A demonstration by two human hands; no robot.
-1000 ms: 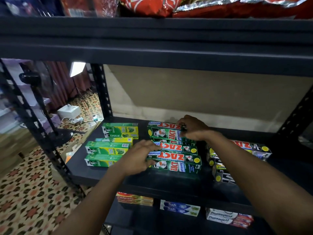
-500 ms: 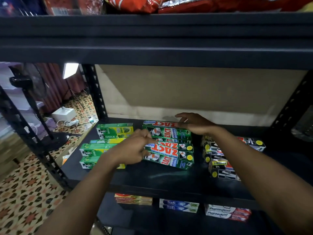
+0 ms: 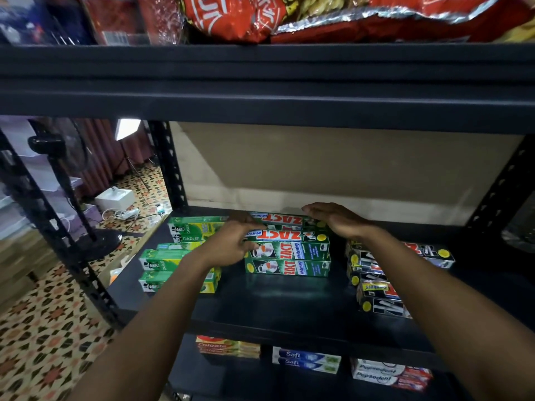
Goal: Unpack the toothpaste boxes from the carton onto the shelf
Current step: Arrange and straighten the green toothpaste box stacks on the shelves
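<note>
A stack of green Zact toothpaste boxes (image 3: 289,254) lies in the middle of the dark shelf (image 3: 275,308). My left hand (image 3: 231,241) presses against the stack's left end, fingers curled on the boxes. My right hand (image 3: 335,218) rests flat on the stack's upper right end, fingers extended. Green Darlie boxes (image 3: 162,259) lie to the left. Black Zact boxes (image 3: 376,273) lie to the right, partly hidden by my right forearm. The carton is not in view.
An upper shelf beam (image 3: 260,91) hangs overhead with red snack bags (image 3: 246,15) on it. Below are Colgate (image 3: 225,345), Safi (image 3: 307,360) and Pepsodent boxes (image 3: 388,374). A standing fan (image 3: 58,157) and patterned floor lie to the left.
Both hands pushed the green Zact boxes together; the skewed pile now sits squared and farther back. The view shifted slightly right and up.
</note>
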